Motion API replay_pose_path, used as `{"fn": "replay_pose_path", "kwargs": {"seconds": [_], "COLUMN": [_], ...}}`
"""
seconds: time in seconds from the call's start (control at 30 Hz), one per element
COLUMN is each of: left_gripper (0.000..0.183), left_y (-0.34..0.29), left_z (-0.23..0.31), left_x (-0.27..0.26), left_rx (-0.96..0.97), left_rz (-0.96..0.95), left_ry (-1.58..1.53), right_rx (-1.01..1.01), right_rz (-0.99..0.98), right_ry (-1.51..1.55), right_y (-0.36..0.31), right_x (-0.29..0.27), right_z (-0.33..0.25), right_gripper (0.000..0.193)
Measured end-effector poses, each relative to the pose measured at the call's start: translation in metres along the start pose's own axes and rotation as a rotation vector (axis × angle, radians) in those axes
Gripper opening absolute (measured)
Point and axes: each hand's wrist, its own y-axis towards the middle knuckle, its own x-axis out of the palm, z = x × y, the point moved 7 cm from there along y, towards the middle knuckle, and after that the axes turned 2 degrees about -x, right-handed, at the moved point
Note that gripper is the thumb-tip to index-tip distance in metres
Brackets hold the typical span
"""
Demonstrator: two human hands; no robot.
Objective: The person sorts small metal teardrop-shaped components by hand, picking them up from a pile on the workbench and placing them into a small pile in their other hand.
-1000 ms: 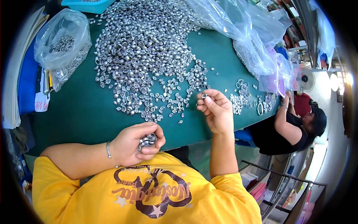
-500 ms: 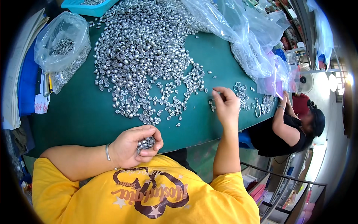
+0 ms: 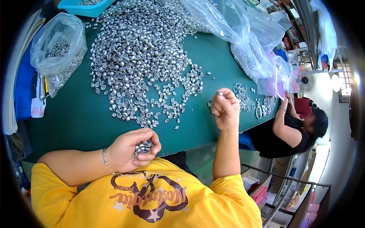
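Note:
My left hand (image 3: 125, 150) is cupped near the front edge of the table, its fingers curled round several small silver metal shells (image 3: 143, 147). Farther right, above the green tabletop, my right hand (image 3: 227, 114) pinches one silver metal shell (image 3: 220, 93) between thumb and fingertips. A large heap of the same drop-shaped, hollow metal shells (image 3: 129, 57) covers the middle and back of the table. Loose shells trail off its near and right sides. Right behind my right hand, another few pieces show partly, mostly hidden by it.
At left stands a clear plastic bag (image 3: 59, 45) of metal parts, near a blue basket (image 3: 85, 8). Metal rings (image 3: 241, 95) lie right of my right hand. Large plastic bags (image 3: 251, 49) fill the back right. A co-worker in black (image 3: 281, 133) sits at the table's right end.
My right hand has closed from a loose, raised pinch into a tighter one, and a metal shell now shows at its fingertips. My left hand keeps its handful. The whole view has shifted slightly.

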Motion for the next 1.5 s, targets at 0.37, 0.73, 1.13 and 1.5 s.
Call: {"fn": "replay_pose_path", "kwargs": {"seconds": [0.37, 0.73, 1.13, 1.5], "left_gripper": [0.025, 0.025, 0.026, 0.025], "left_y": [0.0, 0.0, 0.001, 0.001], "left_z": [0.001, 0.0, -0.001, -0.001], "left_x": [0.002, 0.002, 0.001, -0.001], "left_rx": [0.005, -0.006, -0.021, -0.012], "left_rz": [-0.012, -0.007, -0.001, -0.017], "left_ry": [0.012, 0.013, 0.029, 0.01], "right_rx": [-0.532, 0.009, 0.14, 0.176], "right_rz": [0.087, 0.039, 0.053, -0.028], "right_ry": [-1.536, -0.087, -0.082, 0.294], "right_y": [0.007, 0.011, 0.018, 0.018], "right_x": [0.039, 0.008, 0.003, 0.0], "right_z": [-0.007, -0.01, -0.003, 0.002], "right_gripper": [0.01, 0.009, 0.015, 0.02]}}
